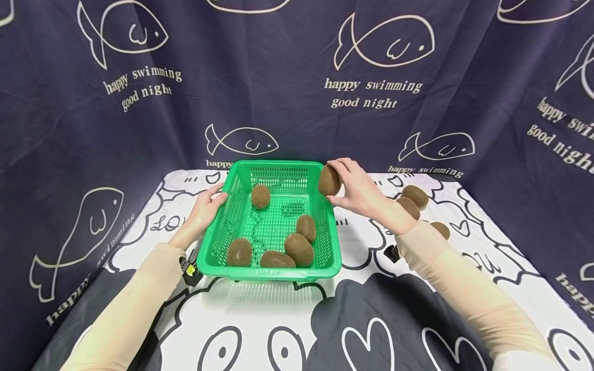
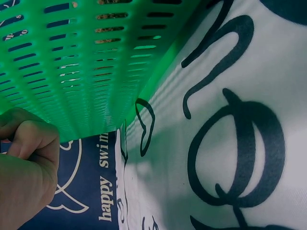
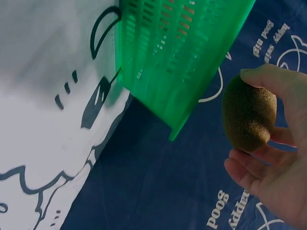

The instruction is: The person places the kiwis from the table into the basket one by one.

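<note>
A green plastic basket (image 1: 270, 273) with slotted walls stands on the patterned cloth. My left hand (image 1: 204, 208) grips its left rim, and in the left wrist view that hand (image 2: 29, 158) has its fingers curled beside the slotted wall (image 2: 81, 91). Held between the thumb and fingers of my right hand (image 1: 356, 188), a brown kiwi (image 1: 328, 181) is raised over the basket's right rim. The right wrist view shows this kiwi (image 3: 248, 114) just outside the wall. Inside the basket, one kiwi (image 1: 261, 197) lies at the back left and several more, like this kiwi (image 1: 299, 249), lie toward the front.
To the right, more kiwis (image 1: 415, 196) lie on the cloth (image 1: 260, 314), partly hidden by my right forearm. A dark blue curtain (image 1: 297, 67) with fish drawings hangs behind the table and along both sides.
</note>
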Motion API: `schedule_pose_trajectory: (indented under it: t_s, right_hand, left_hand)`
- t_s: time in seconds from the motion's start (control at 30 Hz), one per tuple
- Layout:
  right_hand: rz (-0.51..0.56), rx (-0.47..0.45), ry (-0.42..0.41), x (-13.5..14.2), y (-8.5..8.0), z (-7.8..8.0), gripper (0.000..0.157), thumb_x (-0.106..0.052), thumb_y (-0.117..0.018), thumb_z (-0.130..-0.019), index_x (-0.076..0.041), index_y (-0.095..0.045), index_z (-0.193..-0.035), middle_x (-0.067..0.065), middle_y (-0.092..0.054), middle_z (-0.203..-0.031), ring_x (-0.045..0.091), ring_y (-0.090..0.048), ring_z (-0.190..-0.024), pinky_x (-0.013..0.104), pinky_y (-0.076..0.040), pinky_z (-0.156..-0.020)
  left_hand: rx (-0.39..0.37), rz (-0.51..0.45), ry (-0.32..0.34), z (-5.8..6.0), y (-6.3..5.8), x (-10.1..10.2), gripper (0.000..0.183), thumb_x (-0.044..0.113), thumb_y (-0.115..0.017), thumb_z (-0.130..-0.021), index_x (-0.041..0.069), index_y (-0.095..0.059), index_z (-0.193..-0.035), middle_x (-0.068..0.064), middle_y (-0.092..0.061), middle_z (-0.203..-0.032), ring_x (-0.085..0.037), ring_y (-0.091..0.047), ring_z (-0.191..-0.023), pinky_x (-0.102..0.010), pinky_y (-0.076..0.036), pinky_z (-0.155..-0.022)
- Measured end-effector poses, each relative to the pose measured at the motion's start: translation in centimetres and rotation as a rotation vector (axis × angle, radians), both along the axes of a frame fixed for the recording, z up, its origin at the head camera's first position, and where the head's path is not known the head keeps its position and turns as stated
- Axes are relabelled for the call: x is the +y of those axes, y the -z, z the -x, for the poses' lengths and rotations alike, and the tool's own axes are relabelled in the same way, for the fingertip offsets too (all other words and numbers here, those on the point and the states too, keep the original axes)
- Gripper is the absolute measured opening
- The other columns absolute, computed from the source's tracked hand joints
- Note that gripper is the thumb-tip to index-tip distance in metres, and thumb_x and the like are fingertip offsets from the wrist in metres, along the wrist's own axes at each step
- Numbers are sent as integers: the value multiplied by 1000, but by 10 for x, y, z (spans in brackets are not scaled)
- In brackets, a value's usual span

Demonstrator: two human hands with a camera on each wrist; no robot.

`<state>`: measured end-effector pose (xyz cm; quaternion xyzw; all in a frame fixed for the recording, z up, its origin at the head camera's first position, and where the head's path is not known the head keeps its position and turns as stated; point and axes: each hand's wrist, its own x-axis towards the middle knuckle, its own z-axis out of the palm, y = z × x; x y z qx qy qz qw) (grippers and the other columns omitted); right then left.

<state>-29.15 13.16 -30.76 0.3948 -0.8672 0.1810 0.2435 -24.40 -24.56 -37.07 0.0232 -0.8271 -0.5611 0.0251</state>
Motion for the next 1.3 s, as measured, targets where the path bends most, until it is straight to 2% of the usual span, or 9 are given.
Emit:
schedule_pose_trajectory:
  t_s: [0.33, 0.8, 1.03, 1.3]
  right_hand:
    - [-15, -16, -60, -21, 6, -12, 75, -28, -85, -70, -1, -51, -131, 15, -55, -122, 31, -55, -108, 46, -52, -93]
    - [-59, -45, -138, -47, 21, -23, 73, -40, -81, -74, -2, -52, -129, 13, -56, -119, 28, -58, -103, 43, -54, -93]
    - [-141, -74, -140, -60, 25, -34, 74, -47, -75, -80, -4, -49, -134, 12, -55, -113, 25, -57, -85, 40, -54, -73]
    - [-265, -166, -137, -73, 29, -46, 71, -51, -66, -86, -6, -47, -138, 12, -55, -113, 21, -57, -90, 41, -52, -81]
  left_hand:
    - [-5, -1, 0, -2, -1, 1, 53, 25, -40, -103, 12, -27, -153, -31, -56, -125, -12, -67, -75, -34, -64, -71]
    - [-37, -43, 9, 1, -2, 1, 54, 24, -39, -104, 13, -23, -154, -33, -53, -128, -14, -69, -79, -35, -64, -72]
    - [-29, -28, 4, -1, -3, 1, 54, 26, -39, -104, 14, -24, -154, -32, -52, -130, -10, -67, -77, -32, -64, -73]
    - [-15, -19, -2, -3, -2, 2, 54, 27, -40, -104, 14, -25, -154, -31, -54, -129, -8, -66, -76, -31, -64, -73]
